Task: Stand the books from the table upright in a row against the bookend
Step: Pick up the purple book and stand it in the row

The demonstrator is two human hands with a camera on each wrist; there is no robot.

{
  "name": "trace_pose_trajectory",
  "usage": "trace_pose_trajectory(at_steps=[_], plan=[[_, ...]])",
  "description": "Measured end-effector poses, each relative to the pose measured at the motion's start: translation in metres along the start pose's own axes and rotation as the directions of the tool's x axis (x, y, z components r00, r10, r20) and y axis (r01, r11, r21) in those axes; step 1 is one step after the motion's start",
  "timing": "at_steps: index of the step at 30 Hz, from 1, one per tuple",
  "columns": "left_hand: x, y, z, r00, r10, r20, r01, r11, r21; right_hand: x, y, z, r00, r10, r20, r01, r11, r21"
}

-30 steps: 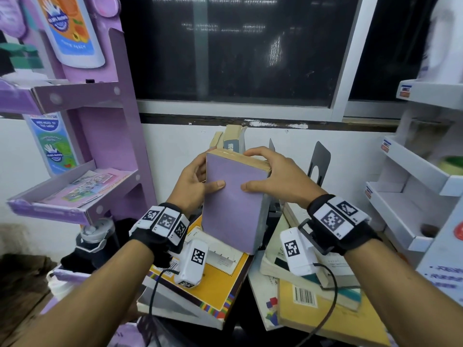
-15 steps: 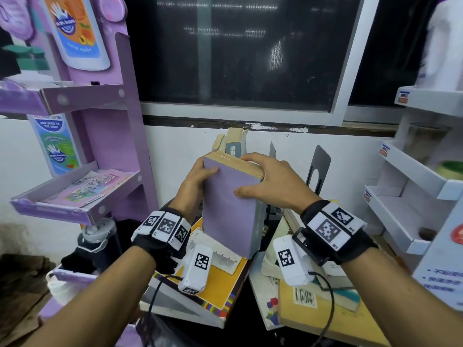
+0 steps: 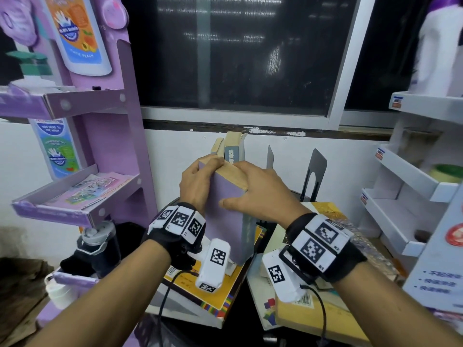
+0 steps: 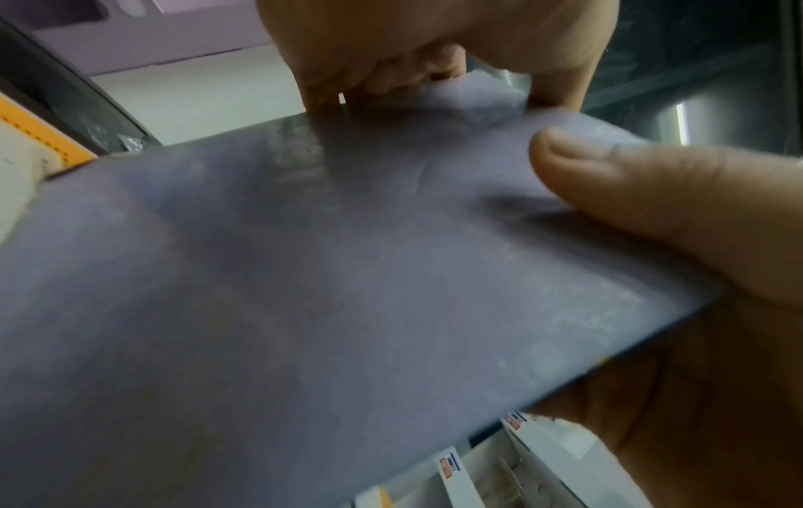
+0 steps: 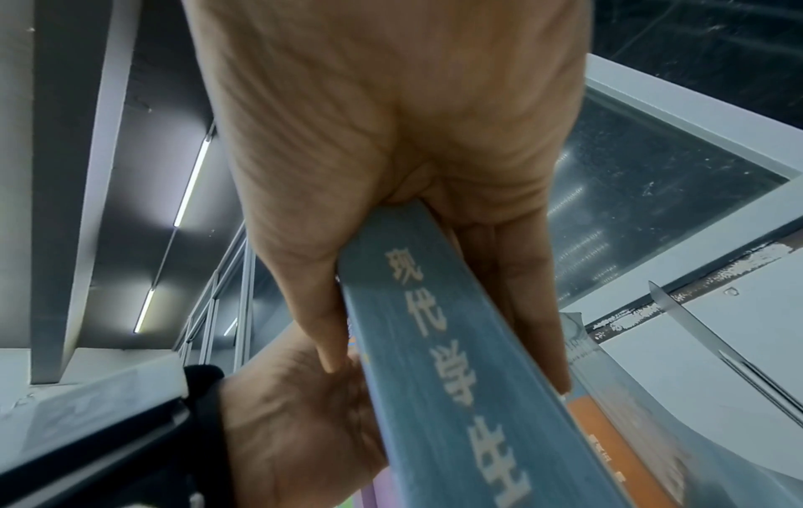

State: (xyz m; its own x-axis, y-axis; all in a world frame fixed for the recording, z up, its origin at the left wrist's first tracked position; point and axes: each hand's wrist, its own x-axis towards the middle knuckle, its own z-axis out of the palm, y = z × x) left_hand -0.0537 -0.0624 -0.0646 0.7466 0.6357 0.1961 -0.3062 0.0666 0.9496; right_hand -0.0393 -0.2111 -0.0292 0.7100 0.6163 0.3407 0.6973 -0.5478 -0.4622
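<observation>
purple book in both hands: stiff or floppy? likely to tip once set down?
Probably stiff: the purple book is a thick block with a flat cover, held upright without sagging. Likely fairly heavy for its size, since the left hand and right hand both grip it. The cover looks smooth, so it may slip. Standing alone it could tip, so lean it on the standing books.

The purple book (image 3: pixel 226 214) hides the standing books' (image 3: pixel 231 149) lower parts.

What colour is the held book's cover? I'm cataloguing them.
Plain lilac purple cover on the book, clearest in the head view.
</observation>
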Motion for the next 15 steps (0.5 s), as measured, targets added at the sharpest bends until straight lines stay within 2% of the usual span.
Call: trace_pose_trajectory(at_steps=[4,8,11,13,15], plan=[[0.001,0.003,0.002,0.999,-0.031,-0.034,0.031,1.0,0.0,-0.002,-0.001,0.0,0.999,-0.016,-0.033,0.016,1.0,-0.004],[0.006,0.008,0.005,0.998,-0.058,-0.017,0.058,0.998,0.016,-0.003,0.002,0.0,0.997,-0.001,-0.072,0.005,0.998,0.057],[0.008,0.014,0.011,0.995,-0.076,0.059,0.073,0.996,0.06,-0.002,0.005,-0.01,0.996,0.02,-0.089,-0.012,0.996,0.091],[0.01,0.021,0.017,0.983,-0.113,0.142,0.111,0.994,0.018,0.0,0.009,-0.019,0.995,0.011,-0.098,-0.005,0.998,0.064],[0.016,0.028,0.022,0.98,-0.109,0.168,0.109,0.994,0.008,0.005,0.012,-0.028,0.994,0.009,-0.105,-0.006,1.0,0.027]])
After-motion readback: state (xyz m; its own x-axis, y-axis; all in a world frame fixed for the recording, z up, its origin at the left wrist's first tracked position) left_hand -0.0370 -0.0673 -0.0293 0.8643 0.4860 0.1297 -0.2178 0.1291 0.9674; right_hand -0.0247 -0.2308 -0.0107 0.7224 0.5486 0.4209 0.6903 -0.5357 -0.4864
